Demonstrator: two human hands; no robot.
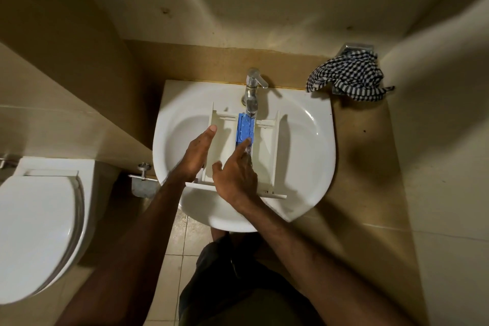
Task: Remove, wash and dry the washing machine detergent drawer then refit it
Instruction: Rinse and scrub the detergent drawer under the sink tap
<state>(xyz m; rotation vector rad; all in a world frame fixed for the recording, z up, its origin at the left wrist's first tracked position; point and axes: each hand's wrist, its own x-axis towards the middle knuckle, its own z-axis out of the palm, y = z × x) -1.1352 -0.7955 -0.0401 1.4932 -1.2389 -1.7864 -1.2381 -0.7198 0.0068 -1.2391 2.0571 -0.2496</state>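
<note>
We see the white detergent drawer (pixel 267 151) lying across the basin of the white sink (pixel 312 145), its blue insert (pixel 244 128) directly under the tap (pixel 252 92). Our left hand (pixel 197 153) rests flat and unclenched along the drawer's left wall. Our right hand (pixel 235 177) lies over the drawer's near end, grasping nothing, forefinger stretched to touch the blue insert. A checked cloth (pixel 349 75) sits right of the tap, a toilet (pixel 39 225) to the left. No writing is legible.

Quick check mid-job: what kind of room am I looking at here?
Almost certainly a small bathroom: a white wash basin with a metal tap, a toilet beside it, and tiled floor.
</note>
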